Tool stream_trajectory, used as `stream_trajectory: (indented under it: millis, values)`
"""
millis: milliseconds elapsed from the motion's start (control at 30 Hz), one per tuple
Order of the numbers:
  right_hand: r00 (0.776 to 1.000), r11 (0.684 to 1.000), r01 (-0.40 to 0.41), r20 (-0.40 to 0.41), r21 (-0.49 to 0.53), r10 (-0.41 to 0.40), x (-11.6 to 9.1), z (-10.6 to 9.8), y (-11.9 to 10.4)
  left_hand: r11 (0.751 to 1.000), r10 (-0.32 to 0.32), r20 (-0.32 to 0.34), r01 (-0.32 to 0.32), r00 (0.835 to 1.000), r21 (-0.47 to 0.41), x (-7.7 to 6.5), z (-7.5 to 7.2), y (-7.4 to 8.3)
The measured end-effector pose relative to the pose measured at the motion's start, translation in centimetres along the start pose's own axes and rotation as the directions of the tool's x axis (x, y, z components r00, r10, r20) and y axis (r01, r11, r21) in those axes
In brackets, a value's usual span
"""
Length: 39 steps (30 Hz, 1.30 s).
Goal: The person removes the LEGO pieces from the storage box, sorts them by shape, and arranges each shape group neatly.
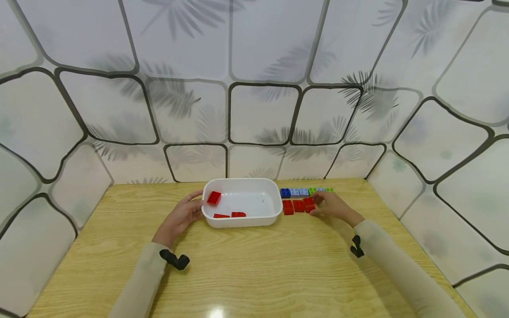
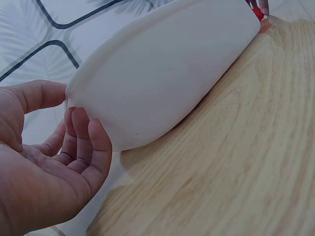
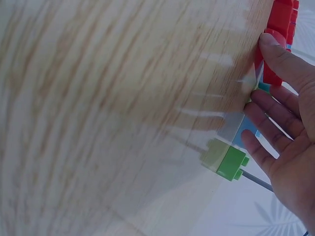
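At its left end, a white plastic basin [image 1: 242, 223] is held by my left hand [image 1: 184, 215], with fingertips against the rim and outer wall. Inside it lie a red toy brick [image 1: 214, 198] and two more red pieces along the near side. To the basin's right, my right hand [image 1: 330, 206] pinches the rightmost red brick [image 1: 309, 204] of a short row. Two other red bricks, one [image 1: 288, 207] near the basin and one [image 1: 298, 206] in the middle, stand beside it. In the right wrist view, the thumb [image 3: 283, 56] presses the red brick's near side.
Behind the red row runs a line of bricks: a dark blue brick [image 1: 285, 193], light blue bricks [image 1: 299, 192] and green ones, with a green brick [image 3: 231, 162] at the right end. Patterned white walls [image 1: 258, 115] enclose the wooden table [image 1: 254, 269] at back and sides.
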State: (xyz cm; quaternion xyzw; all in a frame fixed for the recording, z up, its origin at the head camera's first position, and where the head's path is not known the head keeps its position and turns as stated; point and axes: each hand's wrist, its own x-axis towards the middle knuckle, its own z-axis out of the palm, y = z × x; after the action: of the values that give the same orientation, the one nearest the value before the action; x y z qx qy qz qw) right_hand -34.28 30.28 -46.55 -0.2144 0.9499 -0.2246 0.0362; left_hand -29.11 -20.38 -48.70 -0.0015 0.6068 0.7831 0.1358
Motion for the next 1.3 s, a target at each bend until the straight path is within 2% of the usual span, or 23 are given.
stream_trajectory:
  millis: [533, 867, 1133, 1300]
  values:
    - [1.000, 1.000, 0.012, -0.015, 0.008, -0.012, 0.2, 0.0, -0.1, 1.000, -0.007, 0.002, 0.007, 1.000, -0.003, 0.0, -0.1, 0.1]
    - [1.000, 1.000, 0.012, 0.008, -0.001, -0.012, 0.0, -0.4, -0.7, 1.000, -0.004, 0.009, 0.004, 1.000, -0.009, -0.2, 0.2, 0.3]
    - [0.996, 0.996, 0.089, -0.024, 0.007, -0.088, 0.6, -1.6, -1.3, 1.000, -0.021, 0.003, 0.021, 1.000, -0.007, -0.3, 0.3, 0.3]
    - [0.992, 0.992, 0.123, -0.047, 0.038, -0.121, 1.8, -2.4, -3.1, 1.000, -0.017, 0.004, 0.018, 1.000, -0.009, -0.3, 0.3, 0.4]
